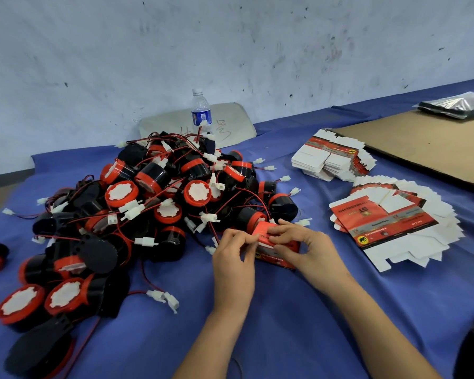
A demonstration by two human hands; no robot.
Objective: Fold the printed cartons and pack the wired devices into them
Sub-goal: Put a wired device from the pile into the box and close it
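Blue-covered table (285,324) bore a heap of wired devices (148,201); we found left hand (234,255) and right hand (298,242) both pinching one red carton (274,260), fingers curled on its flap.

There were one water bottle (201,110), one cardboard sheet (422,143), one folded carton (278,246), two stacks of flat cartons (330,158) (394,222), and wired devices (197,191) beyond counting.
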